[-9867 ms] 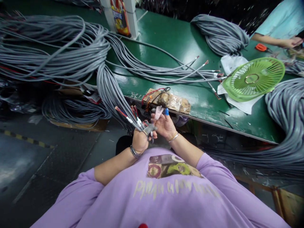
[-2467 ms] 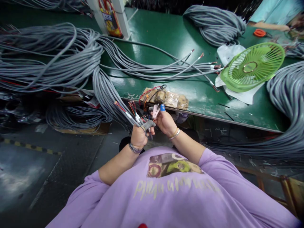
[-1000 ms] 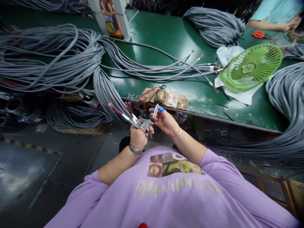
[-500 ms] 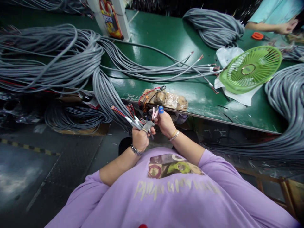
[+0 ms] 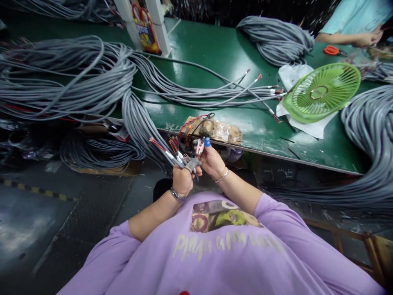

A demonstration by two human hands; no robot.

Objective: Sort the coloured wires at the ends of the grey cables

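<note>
My left hand [image 5: 183, 178] is closed round a bundle of grey cables [image 5: 172, 159], whose stripped ends show red, blue and brown wires [image 5: 158, 144]. Grey wrapping covers its thumb. Close beside it, my right hand [image 5: 212, 160] pinches a small pink clip [image 5: 199, 146] at the wires; a blue cover [image 5: 207, 142] sits on a fingertip. Just beyond the hands, a taped wooden block [image 5: 225, 132] with red and black leads lies at the bench edge.
Large grey cable coils [image 5: 70, 82] lie at the left of the green bench [image 5: 196, 37]. A green fan [image 5: 322, 92] stands at the right, near orange-handled scissors [image 5: 331, 50]. Another person's hand [image 5: 367, 39] is at the upper right.
The view has shifted slightly. The wire ends in my left hand are fanned a little differently, and the pink clip is tilted more upright. Both hands keep their hold.
</note>
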